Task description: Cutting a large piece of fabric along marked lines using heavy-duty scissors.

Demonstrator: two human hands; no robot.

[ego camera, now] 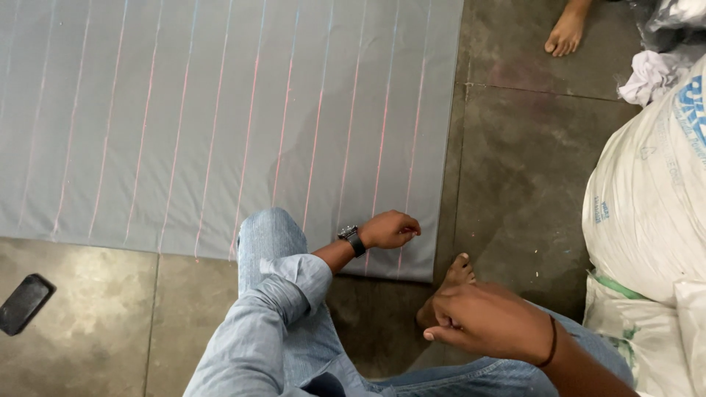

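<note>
Our left hand [388, 229] pinching small chalk, tip on grey cloth [184, 110] near edge; many lines drawn; right hand [489, 320] loosely curled, empty

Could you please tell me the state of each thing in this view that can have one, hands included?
Grey fabric sheet: spread flat on the floor, marked with pink and blue chalk lines.
Left hand: closed, resting on the sheet's near edge; what it pinches is too small to tell.
Right hand: loosely curled, holding nothing, off the sheet.
Black phone: lying flat on the floor.
White sack: full, bulging.
</note>
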